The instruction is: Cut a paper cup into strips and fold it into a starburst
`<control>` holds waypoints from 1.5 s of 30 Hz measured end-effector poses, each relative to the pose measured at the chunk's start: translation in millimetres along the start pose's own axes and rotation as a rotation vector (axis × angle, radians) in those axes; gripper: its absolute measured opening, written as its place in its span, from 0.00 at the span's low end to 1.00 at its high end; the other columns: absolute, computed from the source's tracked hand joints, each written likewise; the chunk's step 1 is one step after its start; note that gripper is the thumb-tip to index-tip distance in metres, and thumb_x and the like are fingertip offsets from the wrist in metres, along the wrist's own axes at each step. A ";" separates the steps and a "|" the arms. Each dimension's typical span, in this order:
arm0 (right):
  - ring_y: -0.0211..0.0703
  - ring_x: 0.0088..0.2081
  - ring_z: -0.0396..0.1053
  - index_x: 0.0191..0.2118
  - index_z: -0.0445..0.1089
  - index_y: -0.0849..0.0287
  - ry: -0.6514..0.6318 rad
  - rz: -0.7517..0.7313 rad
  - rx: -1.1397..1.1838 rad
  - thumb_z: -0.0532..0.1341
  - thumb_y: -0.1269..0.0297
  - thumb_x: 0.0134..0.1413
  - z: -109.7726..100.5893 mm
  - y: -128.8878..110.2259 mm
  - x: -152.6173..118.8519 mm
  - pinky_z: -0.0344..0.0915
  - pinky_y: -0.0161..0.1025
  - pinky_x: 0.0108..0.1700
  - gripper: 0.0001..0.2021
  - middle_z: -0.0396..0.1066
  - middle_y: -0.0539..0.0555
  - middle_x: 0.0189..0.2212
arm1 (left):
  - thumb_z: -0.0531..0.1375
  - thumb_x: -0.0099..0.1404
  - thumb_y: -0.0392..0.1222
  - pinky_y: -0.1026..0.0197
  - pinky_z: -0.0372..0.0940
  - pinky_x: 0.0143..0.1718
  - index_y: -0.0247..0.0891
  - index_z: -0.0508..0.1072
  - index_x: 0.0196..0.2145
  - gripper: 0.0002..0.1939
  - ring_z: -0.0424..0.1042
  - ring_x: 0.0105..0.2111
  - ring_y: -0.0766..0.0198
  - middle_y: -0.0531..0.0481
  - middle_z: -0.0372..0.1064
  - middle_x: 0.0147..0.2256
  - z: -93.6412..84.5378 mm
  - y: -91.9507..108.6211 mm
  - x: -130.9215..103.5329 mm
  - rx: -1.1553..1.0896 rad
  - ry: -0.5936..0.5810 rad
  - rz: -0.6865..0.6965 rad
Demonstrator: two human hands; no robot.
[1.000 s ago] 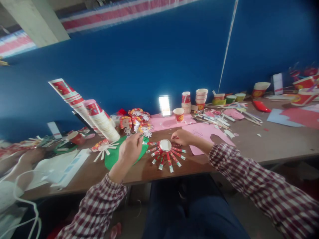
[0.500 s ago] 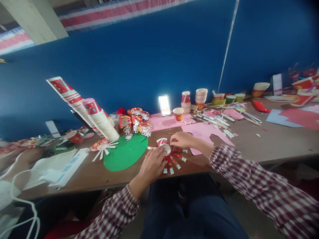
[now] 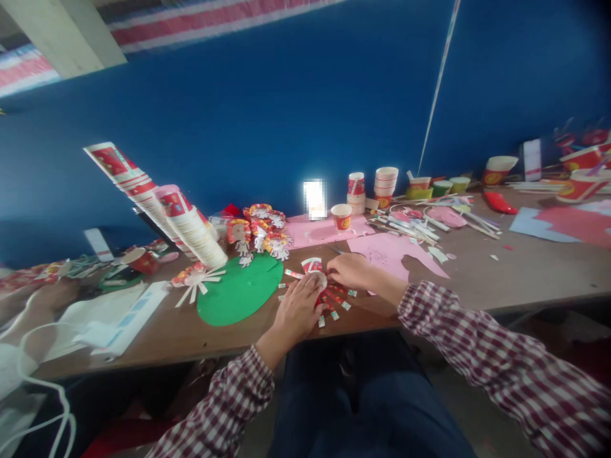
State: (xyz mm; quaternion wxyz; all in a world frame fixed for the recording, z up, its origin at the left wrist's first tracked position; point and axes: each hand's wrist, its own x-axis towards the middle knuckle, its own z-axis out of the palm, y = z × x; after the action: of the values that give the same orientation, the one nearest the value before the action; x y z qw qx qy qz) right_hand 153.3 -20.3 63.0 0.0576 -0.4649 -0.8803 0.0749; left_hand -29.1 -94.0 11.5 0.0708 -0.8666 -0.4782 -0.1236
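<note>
A red-and-white paper cup lies on the table, its wall cut into strips that fan out around its round white base. My left hand rests over the base, the fingers across it and the thumb on the near side, gripping it. My right hand is closed in a pinch at the cup's upper right edge, on what seems to be one of the strips. The fingertips partly hide that strip. A wider uncut piece of the wall stands out at the top.
A green paper sheet and a white-stripped cut cup lie to the left, before tall leaning cup stacks. Paper lion figures stand behind. Pink paper and sticks lie rightward. Another person's hand is at far left.
My left hand has slid slightly further over the cup's base. The cup has turned a little under my hands, and my right hand is curled more tightly at its edge.
</note>
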 end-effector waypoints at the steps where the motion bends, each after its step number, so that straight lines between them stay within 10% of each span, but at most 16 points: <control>1: 0.48 0.38 0.72 0.38 0.74 0.59 0.006 0.014 -0.032 0.55 0.62 0.56 -1.2 -3.5 -3.4 0.62 0.36 0.38 0.12 0.75 0.60 0.34 | 0.53 0.64 0.44 0.47 0.50 0.60 0.39 0.63 0.56 0.22 0.51 0.62 0.54 0.45 0.57 0.60 -0.4 0.7 0.1 0.006 -0.002 -0.003; 16: 0.44 0.50 0.67 0.50 0.67 0.62 0.272 -0.251 0.085 0.51 0.72 0.60 43.0 -6.1 -7.1 0.60 0.37 0.51 0.14 0.70 0.60 0.48 | 0.54 0.64 0.46 0.46 0.51 0.59 0.31 0.65 0.53 0.23 0.56 0.59 0.50 0.36 0.58 0.58 1.6 3.4 2.4 -0.034 -0.126 -0.097; 45: 0.43 0.48 0.68 0.47 0.69 0.63 0.154 -0.235 -0.002 0.54 0.74 0.58 52.8 -12.2 6.0 0.60 0.36 0.52 0.13 0.72 0.59 0.44 | 0.52 0.63 0.52 0.48 0.54 0.58 0.30 0.59 0.56 0.29 0.58 0.57 0.50 0.35 0.59 0.56 0.2 -2.0 3.2 -0.139 -0.090 -0.131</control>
State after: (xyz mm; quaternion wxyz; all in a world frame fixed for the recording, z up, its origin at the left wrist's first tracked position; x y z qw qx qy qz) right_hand 131.0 -26.2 13.6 0.1326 -0.3629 -0.9218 0.0309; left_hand -29.2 -90.3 12.3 -0.0190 -0.8410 -0.5268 -0.1218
